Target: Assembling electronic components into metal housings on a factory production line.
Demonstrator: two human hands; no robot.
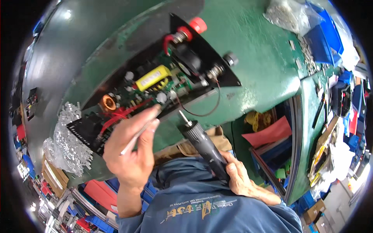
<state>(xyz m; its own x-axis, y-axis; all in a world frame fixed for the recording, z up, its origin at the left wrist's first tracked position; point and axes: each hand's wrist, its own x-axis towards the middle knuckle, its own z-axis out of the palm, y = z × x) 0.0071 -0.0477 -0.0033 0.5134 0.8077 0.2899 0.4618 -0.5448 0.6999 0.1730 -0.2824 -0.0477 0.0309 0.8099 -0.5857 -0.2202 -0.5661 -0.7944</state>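
An opened device with a black metal housing lies at an angle on the green bench. Inside it are a circuit board with a yellow-wrapped transformer, a copper coil and red wires. Its end panel carries a red terminal and a black terminal. My left hand is closed on a slim metal tool that looks like tweezers, pointed at the board's near edge. In my right hand is a black electric screwdriver, its bit just outside the housing's near side, apart from it.
Many small silver metal pieces are heaped left of the housing. At the far right sit a plastic bag, a blue bin and scattered metal parts. Below the bench edge, an open compartment holds a pink sheet.
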